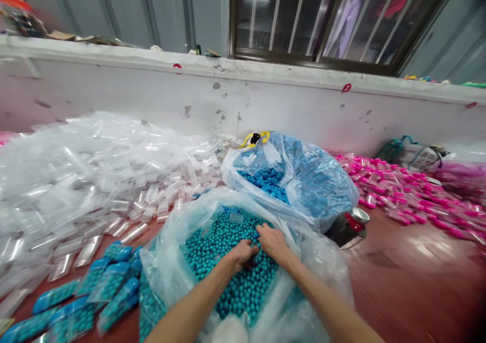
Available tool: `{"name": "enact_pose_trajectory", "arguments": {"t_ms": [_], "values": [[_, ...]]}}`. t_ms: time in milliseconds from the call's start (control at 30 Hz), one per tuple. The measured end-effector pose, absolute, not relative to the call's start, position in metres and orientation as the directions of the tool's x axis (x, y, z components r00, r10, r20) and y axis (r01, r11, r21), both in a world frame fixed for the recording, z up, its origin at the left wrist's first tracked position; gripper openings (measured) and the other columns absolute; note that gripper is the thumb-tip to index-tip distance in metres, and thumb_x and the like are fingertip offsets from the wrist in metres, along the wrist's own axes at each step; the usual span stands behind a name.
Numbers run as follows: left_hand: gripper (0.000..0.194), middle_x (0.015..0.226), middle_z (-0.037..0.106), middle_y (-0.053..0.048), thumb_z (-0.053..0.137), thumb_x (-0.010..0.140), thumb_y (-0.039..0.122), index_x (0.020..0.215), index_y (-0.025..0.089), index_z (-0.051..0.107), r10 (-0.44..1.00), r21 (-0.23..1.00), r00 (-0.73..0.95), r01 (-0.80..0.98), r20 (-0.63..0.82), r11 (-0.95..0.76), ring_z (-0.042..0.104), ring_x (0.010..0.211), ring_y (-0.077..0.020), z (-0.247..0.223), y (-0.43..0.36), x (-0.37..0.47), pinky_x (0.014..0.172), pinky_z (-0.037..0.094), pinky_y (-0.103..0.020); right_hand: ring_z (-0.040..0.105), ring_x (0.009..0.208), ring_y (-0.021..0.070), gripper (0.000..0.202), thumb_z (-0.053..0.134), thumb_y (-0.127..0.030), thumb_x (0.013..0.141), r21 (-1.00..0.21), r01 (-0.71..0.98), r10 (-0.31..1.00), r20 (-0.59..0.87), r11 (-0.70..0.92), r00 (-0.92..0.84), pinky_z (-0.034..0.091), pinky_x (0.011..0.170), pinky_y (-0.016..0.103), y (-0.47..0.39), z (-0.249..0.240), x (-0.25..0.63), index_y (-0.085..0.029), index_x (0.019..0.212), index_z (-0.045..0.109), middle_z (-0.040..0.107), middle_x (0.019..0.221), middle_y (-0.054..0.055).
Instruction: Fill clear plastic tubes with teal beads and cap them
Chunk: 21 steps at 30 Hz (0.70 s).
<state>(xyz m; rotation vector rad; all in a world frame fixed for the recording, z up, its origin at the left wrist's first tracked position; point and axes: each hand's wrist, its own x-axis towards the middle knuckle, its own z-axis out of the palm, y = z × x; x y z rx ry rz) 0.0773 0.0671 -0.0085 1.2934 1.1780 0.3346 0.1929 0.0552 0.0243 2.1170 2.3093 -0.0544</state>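
Note:
Many small teal balls (pixel 243 295) fill a large clear plastic bag (pixel 167 262) in front of me. Both hands are over the balls, close together. My left hand (pixel 245 254) has its fingers curled together at the balls' surface; what it holds, if anything, is hidden. Just right of it and slightly higher, my right hand (pixel 270 239) is closed, its fingertips at a small blue piece too small to name. Filled packets of teal balls with blue tops (pixel 112 282) lie on the red surface at the lower left.
Empty clear packets (pixel 91 176) are heaped at the left. Behind the ball bag is a bag of blue pieces (pixel 322 181). A dark container with a silver lid (pixel 359 215) stands right of it, near pink items (pixel 402 193). A white wall (pixel 182 100) runs behind.

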Motion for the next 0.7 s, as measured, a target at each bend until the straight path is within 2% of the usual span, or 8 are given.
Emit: {"name": "enact_pose_trajectory", "arguments": {"t_ms": [67, 167, 267, 333, 467, 567, 633, 700], "values": [[0.026, 0.055, 0.049, 0.004, 0.052, 0.069, 0.042, 0.072, 0.02, 0.039, 0.708, 0.867, 0.5, 0.282, -0.498, 0.411, 0.051, 0.047, -0.0135, -0.009, 0.065, 0.069, 0.046, 0.041, -0.026, 0.057, 0.082, 0.0178, 0.015, 0.044, -0.017, 0.082, -0.034, 0.995, 0.995, 0.0, 0.097, -0.097, 0.038, 0.065, 0.026, 0.049, 0.03, 0.194, -0.023, 0.092, 0.054, 0.058, 0.094, 0.003], [0.034, 0.064, 0.053, 0.003, 0.051, 0.068, 0.049, 0.079, 0.021, 0.035, 0.695, 0.869, 0.554, 0.116, -0.459, 0.481, 0.052, 0.048, -0.0102, -0.006, 0.06, 0.052, 0.047, 0.04, -0.022, 0.053, 0.092, 0.0201, 0.012, 0.049, -0.021, 0.08, -0.096, 0.988, 0.989, 0.097, 0.121, -0.111, 0.037, 0.075, 0.03, 0.042, 0.039, 0.191, -0.024, 0.089, 0.056, 0.059, 0.099, 0.002], [0.041, 0.071, 0.055, 0.002, 0.053, 0.065, 0.052, 0.084, 0.022, 0.034, 0.717, 0.868, 0.558, 0.015, -0.418, 0.496, 0.056, 0.054, -0.01, 0.0, 0.056, 0.039, 0.048, 0.038, -0.019, 0.048, 0.103, 0.0222, 0.015, 0.047, -0.02, 0.081, -0.233, 0.954, 0.959, 0.254, 0.187, -0.126, 0.032, 0.088, 0.036, 0.038, 0.043, 0.187, -0.022, 0.09, 0.058, 0.06, 0.101, 0.004], [0.044, 0.073, 0.056, 0.002, 0.055, 0.062, 0.052, 0.088, 0.022, 0.035, 0.73, 0.87, 0.546, -0.003, -0.411, 0.492, 0.057, 0.056, -0.0104, 0.004, 0.055, 0.032, 0.048, 0.038, -0.019, 0.05, 0.102, 0.0209, 0.022, 0.042, -0.019, 0.083, -0.387, 0.896, 0.949, 0.297, 0.216, -0.101, 0.032, 0.09, 0.037, 0.037, 0.044, 0.185, -0.02, 0.098, 0.057, 0.062, 0.1, 0.005], [0.037, 0.069, 0.056, 0.004, 0.056, 0.065, 0.041, 0.092, 0.022, 0.039, 0.764, 0.881, 0.462, 0.09, -0.451, 0.465, 0.054, 0.046, -0.0094, 0.002, 0.057, 0.024, 0.043, 0.034, -0.019, 0.059, 0.083, 0.0175, 0.036, 0.031, -0.025, 0.086, -0.665, 0.733, 0.988, 0.143, 0.139, -0.058, 0.043, 0.077, 0.031, 0.038, 0.042, 0.188, -0.018, 0.113, 0.053, 0.065, 0.092, 0.005], [0.021, 0.048, 0.048, 0.009, 0.059, 0.064, 0.028, 0.078, 0.019, 0.046, 0.782, 0.87, 0.383, 0.237, -0.493, 0.432, 0.04, 0.031, -0.007, -0.005, 0.06, 0.026, 0.038, 0.024, -0.019, 0.056, 0.098, 0.0196, 0.039, 0.033, -0.028, 0.084, -0.682, 0.727, 0.997, 0.046, 0.081, -0.067, 0.041, 0.084, 0.032, 0.034, 0.036, 0.196, -0.015, 0.115, 0.052, 0.062, 0.105, 0.009], [0.015, 0.039, 0.04, 0.011, 0.061, 0.062, 0.021, 0.067, 0.018, 0.047, 0.785, 0.859, 0.36, 0.304, -0.504, 0.412, 0.035, 0.029, -0.0062, -0.01, 0.062, 0.034, 0.039, 0.022, -0.02, 0.05, 0.107, 0.0202, 0.04, 0.038, -0.028, 0.081, -0.668, 0.741, 0.996, 0.008, 0.073, -0.092, 0.037, 0.09, 0.032, 0.028, 0.031, 0.203, -0.013, 0.117, 0.048, 0.056, 0.116, 0.011], [0.016, 0.037, 0.036, 0.011, 0.062, 0.061, 0.018, 0.061, 0.019, 0.047, 0.785, 0.857, 0.362, 0.325, -0.503, 0.4, 0.035, 0.032, -0.0061, -0.013, 0.064, 0.048, 0.041, 0.022, -0.02, 0.053, 0.103, 0.0192, 0.038, 0.039, -0.024, 0.08, -0.658, 0.752, 0.994, -0.05, 0.044, -0.102, 0.038, 0.088, 0.031, 0.023, 0.027, 0.209, -0.012, 0.115, 0.046, 0.058, 0.111, 0.012]]}}
